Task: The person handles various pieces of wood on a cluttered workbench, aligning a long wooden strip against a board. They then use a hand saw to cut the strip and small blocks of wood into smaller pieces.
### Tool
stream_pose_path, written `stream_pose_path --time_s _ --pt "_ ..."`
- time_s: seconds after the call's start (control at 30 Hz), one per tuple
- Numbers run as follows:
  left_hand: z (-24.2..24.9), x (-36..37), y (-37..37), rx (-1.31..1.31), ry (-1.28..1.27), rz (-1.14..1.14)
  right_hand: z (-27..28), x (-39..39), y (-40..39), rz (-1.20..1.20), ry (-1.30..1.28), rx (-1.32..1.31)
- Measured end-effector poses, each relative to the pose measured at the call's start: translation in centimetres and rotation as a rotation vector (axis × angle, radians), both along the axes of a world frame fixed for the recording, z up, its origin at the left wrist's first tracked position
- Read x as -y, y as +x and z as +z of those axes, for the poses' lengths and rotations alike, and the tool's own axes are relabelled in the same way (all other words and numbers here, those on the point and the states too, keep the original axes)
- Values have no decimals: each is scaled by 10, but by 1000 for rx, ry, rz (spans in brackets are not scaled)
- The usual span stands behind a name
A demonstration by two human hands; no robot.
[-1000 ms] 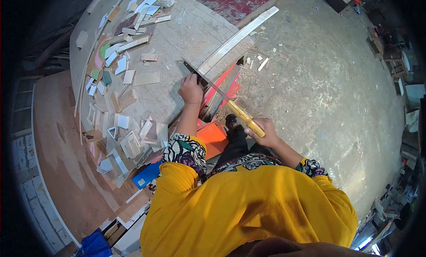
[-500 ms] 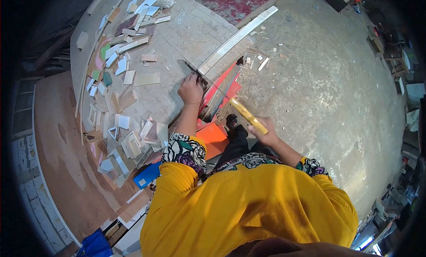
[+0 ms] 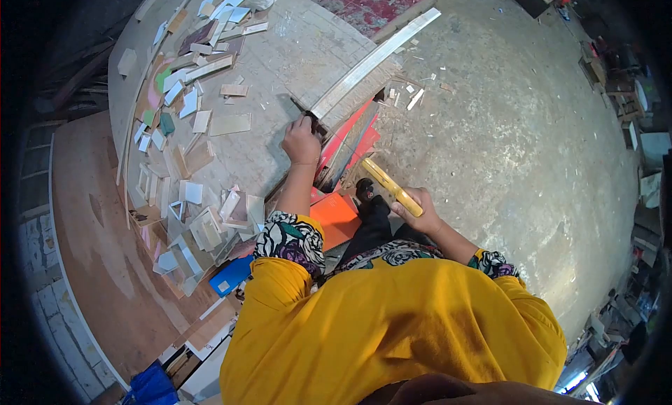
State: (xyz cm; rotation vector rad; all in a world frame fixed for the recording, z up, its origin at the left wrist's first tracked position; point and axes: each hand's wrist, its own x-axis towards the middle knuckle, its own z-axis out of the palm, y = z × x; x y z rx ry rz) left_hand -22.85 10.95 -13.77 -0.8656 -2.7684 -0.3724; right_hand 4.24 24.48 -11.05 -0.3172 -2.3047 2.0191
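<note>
Workbench [image 3: 280, 153]: broad, pale, dusty board top, its near edge running beside the person's left forearm.
Floor [image 3: 504, 146]: grey concrete, mottled, strewn with small chips.
Long strip [image 3: 371, 62]: flat, pale board piece, long axis running from the left hand up and right, its far end overhanging the bench edge.
Offcuts [image 3: 189, 195]: heap of small rectangular laminate pieces, white, tan, green and blue, spread over the bench's left part.
Red sheets [image 3: 353, 139]: glossy red and orange panels leaning under the bench edge, just below the strip.
Saw [image 3: 388, 184]: yellow wooden handle, thin dark blade slanting up-left to the strip's near end, crossing the strip's long axis.
Left hand [image 3: 301, 142]: clenched, pressing down at the strip's near end, touching it beside the blade; the nearer hand to the strip.
Right hand [image 3: 416, 209]: closed around the saw handle, low and right of the strip, off the bench.
</note>
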Motion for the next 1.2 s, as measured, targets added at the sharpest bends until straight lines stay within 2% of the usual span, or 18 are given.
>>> stream_pose_path --time_s 0.07,0.23,0.3,0.33,0.4,0.43,0.5,0.67,0.73,0.77,0.83,0.9,0.97,1.2 --pt "-3 0 -1 -17 -22 16 2 2 -1 -136 -235 9" --pt "-6 3 0 -29 141 -21 -4 0 0 -266 -405 57" --pt "-7 4 -1 -13 128 -20 -8 0 -1 -330 -681 73" --pt "-8 5 -2 4 115 -16 -10 0 -1 -329 -681 72" --pt "-9 5 -2 -2 125 -23 -14 -2 -3 -361 -924 7" --pt "-9 5 -2 -6 137 -31 -18 -3 -5 -361 -925 7" --pt "-10 6 -3 -17 143 -48 -29 -6 -6 -426 -1107 1" --pt "-12 7 -3 -20 153 -54 -40 -16 -4 -384 -1115 6" --pt "-10 6 -4 -42 157 -71 -34 -18 -2 -299 -925 56" --pt "-9 5 -4 -47 158 -74 -30 -15 0 -299 -925 51" --pt "-2 0 1 -38 50 -14 -1 -4 0 -191 -304 50" --pt "-2 0 1 -33 -25 -9 2 4 2 -40 -215 108" --pt "-11 1 -2 -65 67 -70 14 8 -6 -19 10 -46" --pt "-18 2 -3 -36 104 -72 9 6 -8 19 144 -84"
